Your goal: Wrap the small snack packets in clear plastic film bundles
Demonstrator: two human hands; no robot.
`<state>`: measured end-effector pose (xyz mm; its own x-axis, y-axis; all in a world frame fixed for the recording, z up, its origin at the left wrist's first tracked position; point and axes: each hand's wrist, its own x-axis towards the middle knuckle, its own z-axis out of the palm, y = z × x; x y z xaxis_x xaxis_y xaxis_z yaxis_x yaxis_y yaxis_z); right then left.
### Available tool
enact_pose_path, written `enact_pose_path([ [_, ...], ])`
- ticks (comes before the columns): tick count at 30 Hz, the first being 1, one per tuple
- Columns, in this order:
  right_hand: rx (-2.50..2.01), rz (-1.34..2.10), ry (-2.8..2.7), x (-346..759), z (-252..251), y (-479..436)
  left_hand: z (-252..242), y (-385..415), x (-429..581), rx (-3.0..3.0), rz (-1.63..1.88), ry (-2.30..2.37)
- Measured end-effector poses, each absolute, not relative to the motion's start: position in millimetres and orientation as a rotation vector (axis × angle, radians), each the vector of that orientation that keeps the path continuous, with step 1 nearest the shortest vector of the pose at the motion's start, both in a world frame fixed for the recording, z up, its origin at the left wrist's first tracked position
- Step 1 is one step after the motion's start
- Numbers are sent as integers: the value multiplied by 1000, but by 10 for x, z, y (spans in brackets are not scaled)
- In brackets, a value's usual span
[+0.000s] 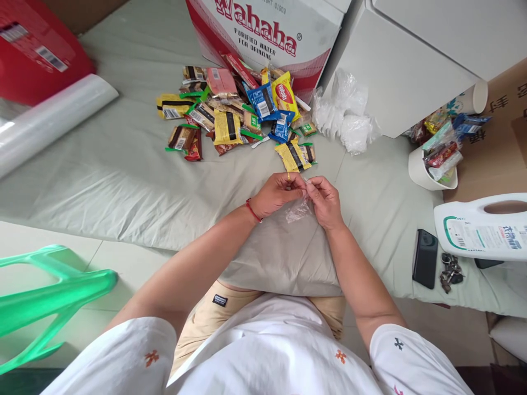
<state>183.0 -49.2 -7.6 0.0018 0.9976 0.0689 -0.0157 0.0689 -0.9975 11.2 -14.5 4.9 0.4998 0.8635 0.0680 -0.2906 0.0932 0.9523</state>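
Note:
My left hand (276,195) and my right hand (325,201) meet over the cloth-covered surface, fingertips pinched together. Between them they grip a small clear plastic bag (298,212), its lower part hanging crumpled below the fingers. Just beyond my fingers lies a yellow wrapped snack (293,156). Behind it spreads a pile of small packaged snacks, among them a yellow nabati packet (285,95) and a blue packet (262,101). To the right of the pile sits a heap of crumpled clear plastic bags (349,112).
A Wahaha carton (272,38) stands behind the pile. Rightward are a white cup of snacks (428,173), a detergent bottle (481,227), a black phone (425,259) and keys (451,272). A plastic roll (57,120), a red container (41,49) and a green stool (57,296) are leftward.

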Motion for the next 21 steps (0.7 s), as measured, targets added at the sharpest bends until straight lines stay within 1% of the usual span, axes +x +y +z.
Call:
enact_pose_path([
  [6, -1084, 1249, -1073, 1863, -27, -453, 59, -104, 84, 985, 974, 645],
  [10, -1026, 1279, -1066, 1855, -24, -465, 28, -113, 100, 1083, 992, 625],
  [14, -1075, 1235, -1156, 1842, -54, -483, -6, -132, 124, 1169, 960, 568],
  [21, -974, 1314, -982, 1909, -64, -438, 67, -95, 80, 874, 973, 617],
])
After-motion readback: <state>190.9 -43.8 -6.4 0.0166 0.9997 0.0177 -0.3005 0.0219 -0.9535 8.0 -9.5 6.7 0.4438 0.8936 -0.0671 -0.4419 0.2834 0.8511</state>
